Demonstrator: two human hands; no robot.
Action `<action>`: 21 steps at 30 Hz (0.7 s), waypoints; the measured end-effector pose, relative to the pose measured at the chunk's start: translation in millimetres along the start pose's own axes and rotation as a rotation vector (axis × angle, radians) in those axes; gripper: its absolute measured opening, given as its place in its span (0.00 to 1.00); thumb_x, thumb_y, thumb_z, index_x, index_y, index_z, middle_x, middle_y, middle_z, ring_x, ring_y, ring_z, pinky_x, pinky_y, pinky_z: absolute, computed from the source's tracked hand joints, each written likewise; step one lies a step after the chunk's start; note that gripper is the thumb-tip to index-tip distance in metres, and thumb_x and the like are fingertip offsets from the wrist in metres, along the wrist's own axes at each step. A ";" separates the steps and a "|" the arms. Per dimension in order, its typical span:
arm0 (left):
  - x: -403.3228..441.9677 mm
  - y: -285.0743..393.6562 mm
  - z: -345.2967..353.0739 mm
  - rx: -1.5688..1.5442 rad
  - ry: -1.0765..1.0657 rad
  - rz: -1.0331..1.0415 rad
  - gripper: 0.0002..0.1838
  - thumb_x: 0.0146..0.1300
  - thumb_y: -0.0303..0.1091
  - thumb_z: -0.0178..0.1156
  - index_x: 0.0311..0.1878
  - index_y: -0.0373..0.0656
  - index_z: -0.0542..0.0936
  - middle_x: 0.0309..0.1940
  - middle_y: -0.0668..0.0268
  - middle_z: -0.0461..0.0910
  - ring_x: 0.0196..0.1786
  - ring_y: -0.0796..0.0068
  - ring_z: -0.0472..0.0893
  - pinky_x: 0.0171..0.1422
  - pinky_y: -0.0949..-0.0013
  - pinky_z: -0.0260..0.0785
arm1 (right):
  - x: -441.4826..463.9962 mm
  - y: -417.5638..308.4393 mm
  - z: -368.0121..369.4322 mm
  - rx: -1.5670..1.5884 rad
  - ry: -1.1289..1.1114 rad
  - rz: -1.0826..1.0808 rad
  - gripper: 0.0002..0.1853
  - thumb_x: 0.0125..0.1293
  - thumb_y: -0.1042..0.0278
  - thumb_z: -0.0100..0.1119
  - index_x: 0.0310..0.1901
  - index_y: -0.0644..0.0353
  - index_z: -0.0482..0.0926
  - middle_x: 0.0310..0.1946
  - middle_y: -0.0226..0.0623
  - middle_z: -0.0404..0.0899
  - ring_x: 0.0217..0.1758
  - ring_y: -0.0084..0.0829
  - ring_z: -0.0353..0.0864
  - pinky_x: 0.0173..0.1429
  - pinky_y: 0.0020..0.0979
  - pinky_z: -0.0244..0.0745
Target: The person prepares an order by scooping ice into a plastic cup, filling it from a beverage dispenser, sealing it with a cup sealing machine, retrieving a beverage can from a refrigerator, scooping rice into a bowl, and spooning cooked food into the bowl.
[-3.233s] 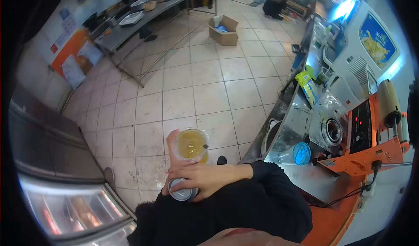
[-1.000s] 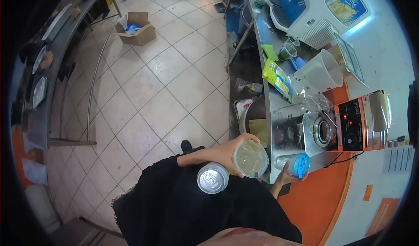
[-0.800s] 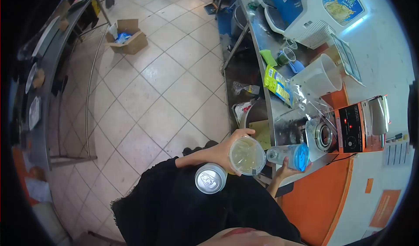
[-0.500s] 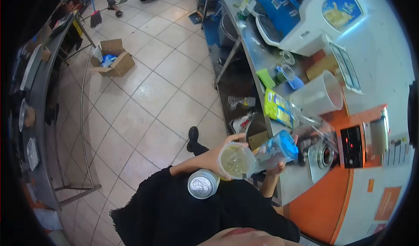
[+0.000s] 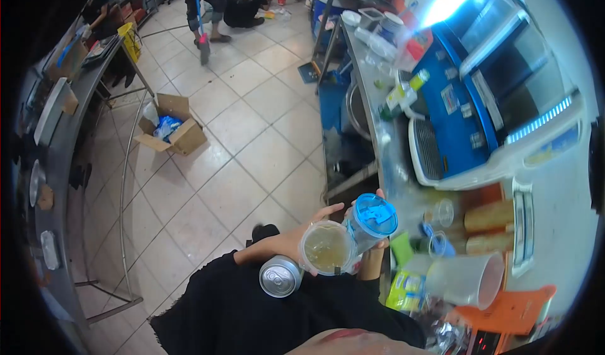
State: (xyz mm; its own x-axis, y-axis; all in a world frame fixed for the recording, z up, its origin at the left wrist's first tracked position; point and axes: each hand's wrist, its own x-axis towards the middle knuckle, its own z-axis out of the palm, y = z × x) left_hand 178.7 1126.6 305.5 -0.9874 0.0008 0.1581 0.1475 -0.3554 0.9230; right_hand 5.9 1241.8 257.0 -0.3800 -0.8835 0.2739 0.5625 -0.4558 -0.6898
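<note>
My left hand (image 5: pixel 291 242) is wrapped round a clear lidded cup (image 5: pixel 327 248) of pale yellow liquid, its fingers partly behind the cup. A silver can (image 5: pixel 280 277) stands upright between my left forearm and my black top. Close beside the cup, to its right, my right hand (image 5: pixel 376 249) grips a clear tumbler (image 5: pixel 367 226) with a blue lid, tilted a little. The cup and the tumbler appear to touch.
The steel counter (image 5: pixel 392 159) at right bears a white and blue machine (image 5: pixel 450 112), a green bottle (image 5: pixel 403 95), a large plastic jug (image 5: pixel 469 278) and a yellow-green packet (image 5: pixel 406 290). An open carton (image 5: pixel 188 137) lies on the floor. A metal table (image 5: pixel 70 134) stands left; people (image 5: pixel 246 5) are at the back.
The blue-lidded tumbler, taken from the counter by my right hand, has moved left and up beside the cup. My view has swung, so the counter's machine and the people at the back show more.
</note>
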 end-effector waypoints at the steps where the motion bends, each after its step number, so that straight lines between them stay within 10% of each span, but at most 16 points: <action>1: 13.8 1.5 -21.6 -0.052 0.004 0.017 0.65 0.23 0.31 0.74 0.61 0.44 0.36 0.53 0.63 0.60 0.57 0.70 0.60 0.61 0.66 0.49 | 26.9 3.5 -6.5 -0.020 -0.004 0.005 0.59 0.26 0.59 0.72 0.61 0.54 0.43 0.49 0.43 0.64 0.53 0.37 0.64 0.55 0.38 0.62; 21: 271.1 133.1 -494.1 0.000 -0.135 0.155 0.59 0.27 0.31 0.72 0.61 0.43 0.41 0.52 0.64 0.58 0.57 0.72 0.59 0.61 0.67 0.50 | 503.2 63.5 -145.5 -0.380 0.252 0.150 0.58 0.25 0.63 0.72 0.60 0.56 0.43 0.50 0.39 0.62 0.53 0.33 0.63 0.55 0.35 0.61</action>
State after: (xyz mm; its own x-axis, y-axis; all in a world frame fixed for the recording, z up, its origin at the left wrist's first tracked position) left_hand -97.5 617.7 297.9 -0.9363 0.0711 0.3439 0.2972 -0.3610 0.8839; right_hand -256.3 784.0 253.5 -0.5074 -0.8616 0.0137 0.3344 -0.2115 -0.9184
